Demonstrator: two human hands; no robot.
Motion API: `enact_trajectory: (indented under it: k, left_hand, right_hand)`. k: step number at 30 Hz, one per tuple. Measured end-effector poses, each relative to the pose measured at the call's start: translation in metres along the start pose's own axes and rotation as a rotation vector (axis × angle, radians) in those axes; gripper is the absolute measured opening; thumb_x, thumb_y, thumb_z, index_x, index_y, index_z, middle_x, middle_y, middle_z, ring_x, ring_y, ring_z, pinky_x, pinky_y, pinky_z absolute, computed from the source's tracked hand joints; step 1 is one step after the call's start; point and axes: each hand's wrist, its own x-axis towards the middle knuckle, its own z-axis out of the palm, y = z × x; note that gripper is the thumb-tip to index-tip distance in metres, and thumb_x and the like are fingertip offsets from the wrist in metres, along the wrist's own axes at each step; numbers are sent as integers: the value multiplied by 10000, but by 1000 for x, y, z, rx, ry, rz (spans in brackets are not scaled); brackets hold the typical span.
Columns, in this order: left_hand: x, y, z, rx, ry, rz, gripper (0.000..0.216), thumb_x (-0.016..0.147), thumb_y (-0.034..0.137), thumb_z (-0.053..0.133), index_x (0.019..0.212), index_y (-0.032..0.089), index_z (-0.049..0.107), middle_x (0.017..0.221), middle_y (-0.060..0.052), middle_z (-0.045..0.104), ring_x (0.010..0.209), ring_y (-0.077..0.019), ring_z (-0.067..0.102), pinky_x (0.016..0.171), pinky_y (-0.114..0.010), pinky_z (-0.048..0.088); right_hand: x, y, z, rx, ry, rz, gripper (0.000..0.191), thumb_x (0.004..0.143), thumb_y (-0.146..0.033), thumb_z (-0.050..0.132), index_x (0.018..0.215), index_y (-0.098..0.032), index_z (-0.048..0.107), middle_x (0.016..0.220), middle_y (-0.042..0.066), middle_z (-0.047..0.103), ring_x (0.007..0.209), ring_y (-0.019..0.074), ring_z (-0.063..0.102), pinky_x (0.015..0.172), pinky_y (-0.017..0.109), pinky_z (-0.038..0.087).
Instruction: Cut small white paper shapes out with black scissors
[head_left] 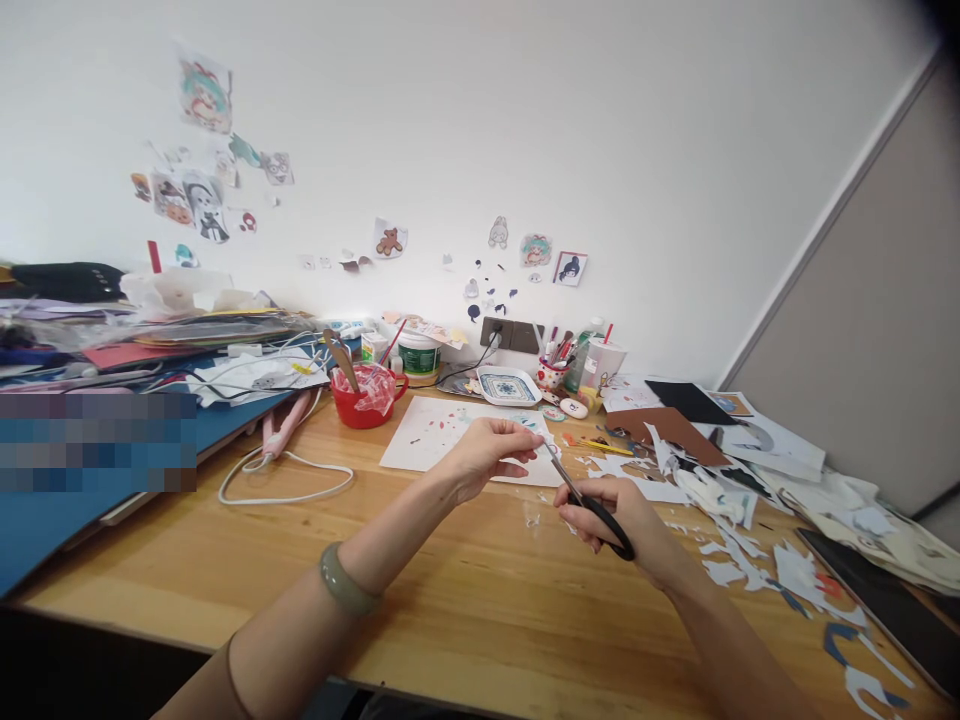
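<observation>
My right hand (604, 508) is wrapped round the black handles of a pair of scissors (570, 482), whose blades point up and left. The blade tips reach the fingertips of my left hand (491, 455). Those fingers are pinched together on something too small to make out, with a bit of pale material near the blades. Under my left hand lies a white sheet (427, 430) with small coloured cut pieces on it. A few tiny white paper scraps (533, 520) rest on the wooden table below the scissors.
Paper offcuts (727, 545) and coloured sheets spread over the right side. A red cup (367, 400), a patterned tray (508, 385) and a pen pot (553, 372) stand along the wall. A white cord (289, 498) loops at left, near piled papers (157, 340).
</observation>
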Motion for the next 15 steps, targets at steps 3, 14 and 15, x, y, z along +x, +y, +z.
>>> enact_trajectory:
  k: [3,14,15]
  left_hand:
    - [-1,1,0,2,-8,4,280,524,353,699,629,117,591,597,-1,527,546,-56,455,498,-175,402]
    - [0,-1,0,-6,-16,35,313,566,396,667,632,104,575,639,-11,515,577,-62,466,512,-182,419]
    - [0,-1,0,-10,-10,37,318,560,399,669,638,104,579,643,-13,516,586,-66,469,515,-186,421]
  right_hand:
    - [-1,0,0,7,15,8,232,707,-376,527,700,-148,566,494,-37,417,421,69,398,403,180,357]
    - [1,3,0,2,38,16,234,707,-378,526,701,-147,567,493,-36,435,413,71,412,402,184,359]
    - [1,3,0,0,45,21,239,705,-383,527,700,-148,567,493,-35,438,411,72,415,403,187,362]
